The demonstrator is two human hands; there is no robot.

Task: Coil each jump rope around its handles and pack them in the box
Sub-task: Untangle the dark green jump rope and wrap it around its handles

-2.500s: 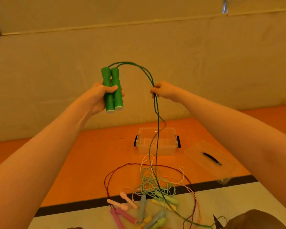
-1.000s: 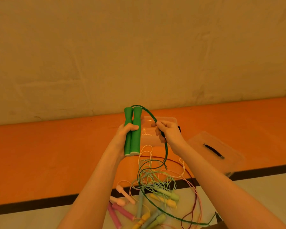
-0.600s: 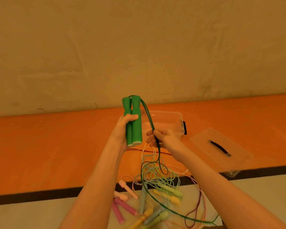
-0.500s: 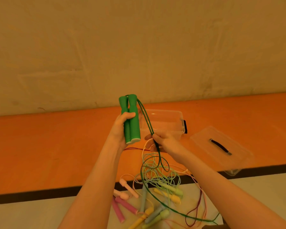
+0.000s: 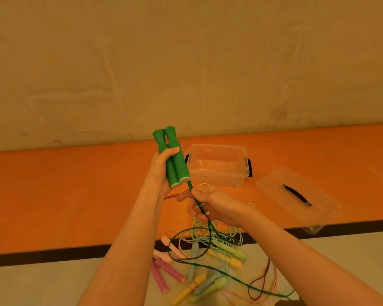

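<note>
My left hand [image 5: 160,171] grips the two green handles [image 5: 175,164] of a jump rope, held side by side and nearly upright. The doubled green cord [image 5: 199,204] runs down behind the handles into my right hand [image 5: 210,204], which holds it just below the handles' lower ends. From there the cord drops in loops to the floor. A clear plastic box [image 5: 217,168] with black latches stands open behind my hands, nothing visible inside it.
The box's clear lid [image 5: 296,199] with a black handle lies to the right on the orange floor. Several pastel jump ropes [image 5: 203,268] lie tangled below my hands, across a black line. A plain wall rises behind.
My right hand slid the cord down from beside the handle tops to below their lower ends. Earlier both hands dropped from chest height toward the box.
</note>
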